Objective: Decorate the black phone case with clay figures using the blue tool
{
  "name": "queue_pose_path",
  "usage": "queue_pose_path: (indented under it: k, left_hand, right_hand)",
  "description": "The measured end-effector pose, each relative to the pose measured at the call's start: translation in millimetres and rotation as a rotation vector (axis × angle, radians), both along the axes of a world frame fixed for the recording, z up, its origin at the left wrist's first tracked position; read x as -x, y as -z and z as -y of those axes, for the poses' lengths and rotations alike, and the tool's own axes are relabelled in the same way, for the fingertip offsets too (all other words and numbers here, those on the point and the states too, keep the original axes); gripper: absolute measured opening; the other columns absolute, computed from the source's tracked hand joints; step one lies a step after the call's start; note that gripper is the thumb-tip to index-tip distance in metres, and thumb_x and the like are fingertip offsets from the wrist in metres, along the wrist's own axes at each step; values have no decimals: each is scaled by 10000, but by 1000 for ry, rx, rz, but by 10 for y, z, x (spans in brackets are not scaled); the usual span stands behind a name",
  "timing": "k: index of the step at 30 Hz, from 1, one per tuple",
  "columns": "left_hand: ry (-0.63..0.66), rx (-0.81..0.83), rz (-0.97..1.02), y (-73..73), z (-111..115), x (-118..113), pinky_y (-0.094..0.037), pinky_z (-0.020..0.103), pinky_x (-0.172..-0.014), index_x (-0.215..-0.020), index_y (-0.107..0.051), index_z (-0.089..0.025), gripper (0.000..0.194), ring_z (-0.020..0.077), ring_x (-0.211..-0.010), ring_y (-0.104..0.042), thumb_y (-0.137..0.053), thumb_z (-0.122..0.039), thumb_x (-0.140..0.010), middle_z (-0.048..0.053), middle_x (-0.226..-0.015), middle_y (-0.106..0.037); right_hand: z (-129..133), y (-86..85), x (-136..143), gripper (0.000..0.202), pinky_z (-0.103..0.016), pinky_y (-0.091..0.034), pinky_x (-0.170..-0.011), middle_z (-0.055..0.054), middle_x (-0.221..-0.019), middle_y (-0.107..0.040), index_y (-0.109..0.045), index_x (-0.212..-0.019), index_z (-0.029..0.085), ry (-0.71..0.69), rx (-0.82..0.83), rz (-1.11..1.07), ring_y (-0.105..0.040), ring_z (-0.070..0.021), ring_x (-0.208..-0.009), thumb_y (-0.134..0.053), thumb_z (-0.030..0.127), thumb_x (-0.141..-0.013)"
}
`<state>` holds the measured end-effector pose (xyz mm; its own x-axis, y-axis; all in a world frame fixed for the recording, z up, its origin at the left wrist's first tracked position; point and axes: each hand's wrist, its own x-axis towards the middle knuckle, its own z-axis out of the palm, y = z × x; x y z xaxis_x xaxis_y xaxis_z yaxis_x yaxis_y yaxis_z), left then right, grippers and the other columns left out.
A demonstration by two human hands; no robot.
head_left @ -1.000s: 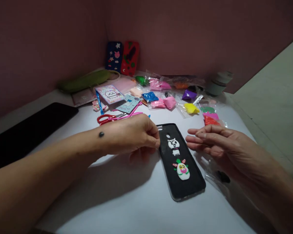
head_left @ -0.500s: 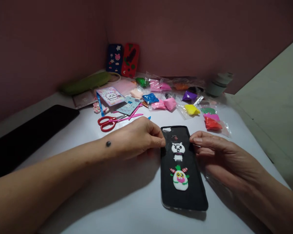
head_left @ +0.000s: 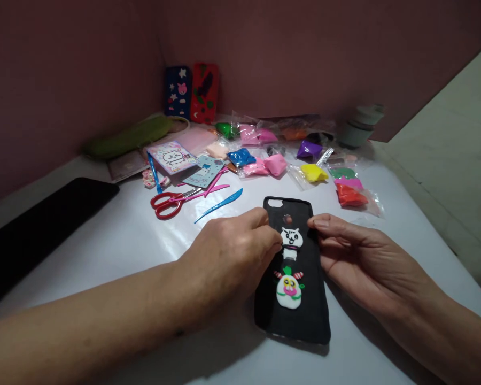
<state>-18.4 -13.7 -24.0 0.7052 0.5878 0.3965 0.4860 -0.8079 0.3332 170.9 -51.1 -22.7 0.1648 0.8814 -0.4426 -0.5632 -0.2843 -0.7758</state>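
A black phone case [head_left: 312, 315] lies on the white table, a little tilted. On it are a white cat-like clay figure [head_left: 292, 238] with a dark face and, below, a white round clay figure [head_left: 289, 293] with green, pink and striped parts. My left hand [head_left: 240, 251] is pinched at the left side of the cat-like figure, over the case; what its fingertips hold, if anything, is hidden. My right hand [head_left: 361, 251] grips the case's upper right edge between thumb and fingers.
Red scissors [head_left: 166, 206], a blue plastic knife [head_left: 220, 205] and cards [head_left: 172, 157] lie beyond my left hand. Bagged coloured clay [head_left: 274, 164] spreads along the back. Two decorated cases [head_left: 204, 93] lean on the wall. A black object [head_left: 48, 235] lies at left.
My left hand has moved from the case's upper left edge down and over it, beside the cat-like figure. The blue knife has come into fuller view. My right hand still holds the right edge.
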Motion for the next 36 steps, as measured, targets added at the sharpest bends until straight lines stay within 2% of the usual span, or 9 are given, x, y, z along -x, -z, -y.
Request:
queue_pose_path:
  k: [5,13,21,27,30,36]
  left_hand:
    - [13,-85,-46,46,31,10,-369,216,-492,-909,-689,-133,281,103,-554,-484,-411,-160,-926,16,-728,-538]
    - [-1,-263,-117,74,88,-9,-347,244,-467,-922,-647,-109,291,148,-602,-520,-356,-129,-923,49,-771,-571]
    - [-3,-375,-241,25,124,-30,-330,233,-449,-887,-601,-127,248,142,-572,-502,-355,-99,-903,46,-761,-568]
    - [31,-414,-322,-16,155,-18,-338,240,-447,-876,-602,-127,241,154,-590,-483,-374,-51,-847,52,-750,-559]
    - [45,-423,-347,-37,175,-30,-332,254,-447,-870,-604,-127,229,166,-602,-475,-394,-48,-824,56,-757,-552]
    - [31,-414,-371,-12,238,-58,-330,276,-470,-865,-578,-154,172,176,-613,-462,-415,-99,-856,36,-747,-517]
  right_hand:
    - [17,16,-6,134,-172,-565,-713,-14,-778,-620,-724,-633,162,-12,-34,-17,-555,-113,-748,-800,99,-542]
    - [6,37,1,150,-196,-576,-742,-18,-797,-659,-729,-635,185,7,-40,13,-582,-130,-778,-810,127,-522]
    - [20,41,7,138,-231,-583,-766,-23,-818,-681,-721,-621,203,31,-39,31,-610,-159,-832,-802,129,-539]
    - [13,13,32,115,-319,-580,-813,-31,-830,-670,-687,-580,213,31,-11,26,-604,-188,-827,-763,128,-569]
    - [13,9,38,114,-314,-572,-834,-29,-792,-650,-678,-569,209,31,-17,16,-596,-181,-815,-754,124,-581]
    - [14,-6,45,136,-280,-563,-853,-29,-845,-672,-668,-574,212,68,21,11,-608,-172,-847,-752,106,-585]
